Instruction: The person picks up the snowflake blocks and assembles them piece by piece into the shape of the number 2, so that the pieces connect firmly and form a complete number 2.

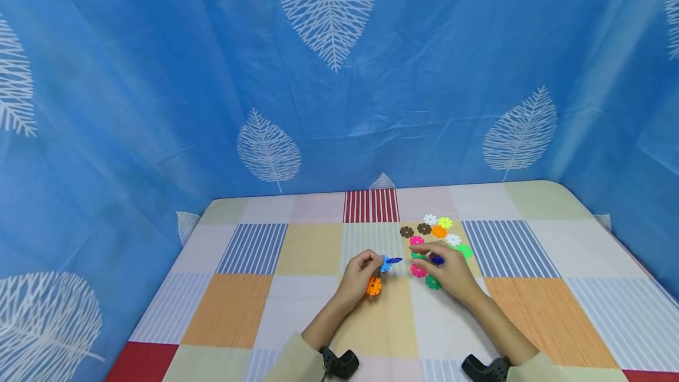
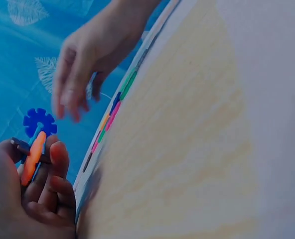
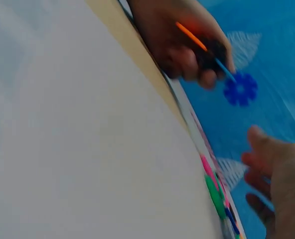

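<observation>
Cluster of joined notched discs (image 1: 385, 264): hung pinched in left grip (image 1: 359, 277) above counter (image 1: 297, 305); right grip (image 1: 451, 269), empty, fingers parted, hovered by loose discs (image 1: 432, 282), which a low sweep might have scattered.

Blue fabric walls (image 1: 424, 87) on three sides, white leaf prints (image 1: 327, 10), soft sheen along folds (image 1: 599, 93), surface (image 1: 313, 246) in striped and plain patchwork squares (image 1: 228, 311)

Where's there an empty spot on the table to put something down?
There's bare tablecloth between the left hand, which grips the joined discs, and the blue curtain on the left. Another bare stretch runs from the right hand to the curtain on the right. It's crowded under and just beyond the right hand, where loose discs lie.
</observation>
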A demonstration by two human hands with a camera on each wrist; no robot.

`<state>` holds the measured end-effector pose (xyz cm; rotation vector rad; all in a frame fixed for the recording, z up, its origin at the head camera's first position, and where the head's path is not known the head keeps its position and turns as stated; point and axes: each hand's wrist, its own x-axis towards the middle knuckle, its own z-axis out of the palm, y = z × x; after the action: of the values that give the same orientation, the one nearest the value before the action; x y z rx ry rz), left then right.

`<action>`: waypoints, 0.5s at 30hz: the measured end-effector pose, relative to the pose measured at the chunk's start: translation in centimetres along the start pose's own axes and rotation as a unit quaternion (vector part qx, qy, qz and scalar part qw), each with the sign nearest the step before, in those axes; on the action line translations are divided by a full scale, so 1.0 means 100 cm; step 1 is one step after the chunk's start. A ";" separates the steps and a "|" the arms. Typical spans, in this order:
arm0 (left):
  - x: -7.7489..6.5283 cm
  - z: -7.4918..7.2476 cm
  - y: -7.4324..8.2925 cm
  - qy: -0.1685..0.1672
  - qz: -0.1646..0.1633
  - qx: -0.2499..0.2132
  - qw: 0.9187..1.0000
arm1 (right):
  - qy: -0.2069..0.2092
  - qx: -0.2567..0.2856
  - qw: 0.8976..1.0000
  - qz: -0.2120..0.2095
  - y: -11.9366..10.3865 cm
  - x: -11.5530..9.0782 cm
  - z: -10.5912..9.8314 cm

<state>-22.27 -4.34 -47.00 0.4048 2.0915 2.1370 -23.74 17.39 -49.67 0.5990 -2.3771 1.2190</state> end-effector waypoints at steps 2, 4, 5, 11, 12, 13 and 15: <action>0.001 0.000 -0.001 0.001 -0.004 -0.011 1.000 | 0.010 -0.050 0.999 0.019 0.011 0.001 -0.010; 0.002 0.000 -0.002 -0.002 -0.005 -0.021 1.000 | 0.010 -0.095 0.995 0.039 0.021 0.000 -0.016; 0.002 0.000 -0.003 -0.002 -0.007 -0.027 1.000 | 0.007 -0.111 0.993 0.047 0.024 -0.001 -0.019; 0.002 0.001 -0.005 0.002 -0.010 -0.049 0.999 | -0.006 -0.152 0.986 0.076 0.031 -0.002 -0.024; 0.002 0.000 -0.005 0.002 -0.009 -0.049 0.999 | -0.003 -0.149 0.985 0.081 0.030 -0.002 -0.025; 0.002 0.000 -0.005 0.001 -0.009 -0.048 0.999 | 0.003 -0.142 0.986 0.088 0.029 -0.002 -0.024; 0.002 0.000 -0.005 0.000 -0.009 -0.053 0.999 | 0.016 -0.109 0.988 0.110 0.025 -0.001 -0.022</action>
<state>-22.51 -4.26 -47.49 0.3715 1.9617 2.2255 -24.64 20.57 -50.15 0.2526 -2.5566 1.0237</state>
